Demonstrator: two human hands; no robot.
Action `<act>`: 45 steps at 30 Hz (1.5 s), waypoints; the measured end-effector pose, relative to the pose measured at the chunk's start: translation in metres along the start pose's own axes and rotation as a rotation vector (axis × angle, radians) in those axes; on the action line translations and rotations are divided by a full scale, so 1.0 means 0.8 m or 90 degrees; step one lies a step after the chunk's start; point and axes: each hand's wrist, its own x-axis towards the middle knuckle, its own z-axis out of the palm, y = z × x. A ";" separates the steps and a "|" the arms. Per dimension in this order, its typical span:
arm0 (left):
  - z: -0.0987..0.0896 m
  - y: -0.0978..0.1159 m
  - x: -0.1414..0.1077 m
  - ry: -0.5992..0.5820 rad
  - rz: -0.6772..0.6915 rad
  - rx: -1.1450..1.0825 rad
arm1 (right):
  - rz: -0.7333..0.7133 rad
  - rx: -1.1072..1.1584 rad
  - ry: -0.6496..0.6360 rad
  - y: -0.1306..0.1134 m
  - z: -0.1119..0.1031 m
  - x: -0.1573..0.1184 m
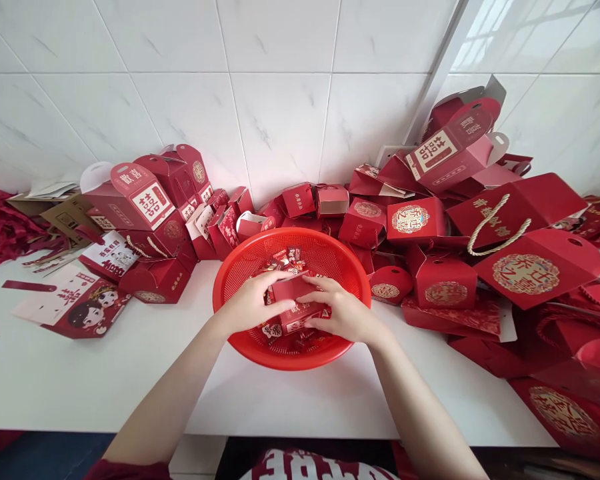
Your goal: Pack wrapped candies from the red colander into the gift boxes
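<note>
The box (291,291) is gripped between the left hand (253,300) and the right hand (344,311), over wrapped sweets (281,257) in the red basket (290,362); whether it touches them is unclear. The basket stands on the white surface (275,403), more boxes (445,283) to either side.

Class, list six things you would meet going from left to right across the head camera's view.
Dark red heap → packaging with cartoon faces → left hand → small red box between the hands → right hand → large box with a cream cord handle.
</note>
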 end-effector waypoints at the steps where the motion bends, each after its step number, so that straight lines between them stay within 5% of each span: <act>1: 0.001 0.003 -0.003 -0.026 0.021 0.037 | 0.000 0.001 0.012 0.001 0.001 0.000; 6: 0.006 0.000 -0.010 -0.083 0.052 0.165 | 0.000 0.033 0.128 0.000 0.009 -0.004; 12: 0.012 -0.011 -0.009 -0.106 0.018 0.198 | -0.093 0.084 0.453 0.002 0.016 -0.019; 16: 0.012 -0.004 -0.007 -0.049 0.061 0.201 | -0.096 0.095 0.568 0.016 0.023 -0.028; 20: -0.004 0.008 -0.005 0.152 0.124 0.145 | -0.012 0.174 0.565 0.031 0.031 -0.031; 25: -0.057 0.012 -0.028 0.505 0.156 0.165 | 0.019 0.211 0.525 0.043 0.036 -0.037; 28: -0.100 -0.008 -0.062 0.743 0.091 0.299 | -0.004 0.176 0.466 0.046 0.033 -0.041; 31: -0.144 -0.048 -0.098 0.882 -0.028 0.398 | -0.024 0.142 0.425 0.045 0.028 -0.042; 33: -0.170 -0.082 -0.116 0.930 -0.119 0.419 | -0.026 0.131 0.416 0.042 0.026 -0.042; 37: -0.200 -0.153 -0.127 0.865 -0.140 0.471 | -0.026 0.122 0.412 0.037 0.024 -0.041; 40: -0.191 -0.196 -0.121 0.780 -0.166 0.472 | -0.024 0.118 0.410 0.039 0.025 -0.042; 45: -0.150 -0.231 -0.113 0.788 -0.206 0.465 | -0.029 0.122 0.406 0.037 0.023 -0.039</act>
